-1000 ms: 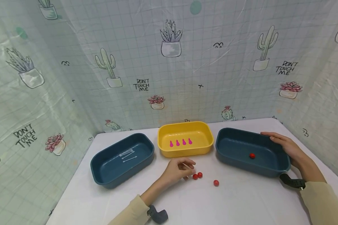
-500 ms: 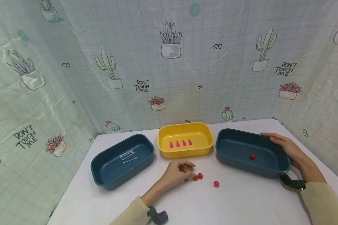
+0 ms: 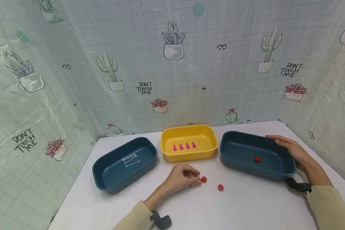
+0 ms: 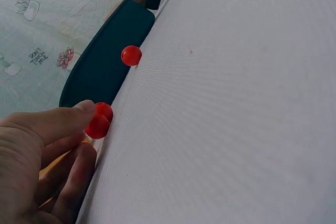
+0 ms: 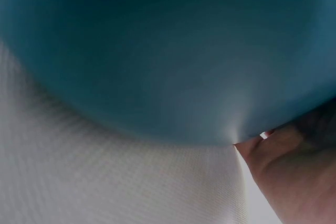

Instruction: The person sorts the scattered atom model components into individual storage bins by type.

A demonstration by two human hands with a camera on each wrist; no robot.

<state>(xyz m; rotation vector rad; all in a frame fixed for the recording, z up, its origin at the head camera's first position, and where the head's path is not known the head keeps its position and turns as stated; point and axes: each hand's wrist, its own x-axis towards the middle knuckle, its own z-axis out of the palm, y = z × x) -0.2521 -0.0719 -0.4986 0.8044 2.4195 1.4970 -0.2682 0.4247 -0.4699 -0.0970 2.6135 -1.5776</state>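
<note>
My left hand (image 3: 181,179) is low over the table, thumb and curled fingers on either side of a red bead (image 4: 96,127). In the head view the thumb partly covers that bead. A second red bead (image 3: 204,179) sits right beside it, and a third red bead (image 3: 220,187) lies farther right. My right hand (image 3: 296,153) holds the right end of a dark blue tray (image 3: 247,169), its fingers over the far rim. Inside that tray is one more red bead (image 3: 257,159). The right wrist view shows mostly the tray's blurred wall (image 5: 184,77).
A yellow tray (image 3: 189,157) at the back middle holds several pink pieces (image 3: 181,146). To the left, another dark blue tray (image 3: 112,188) has several thin pale rods (image 3: 132,163) in it. A patterned cloth (image 3: 189,70) hangs behind the white table (image 3: 235,210).
My left hand has edged slightly right, its thumb now overlapping the nearest bead, which stood in full view a second ago. The right hand and the trays have stayed in place.
</note>
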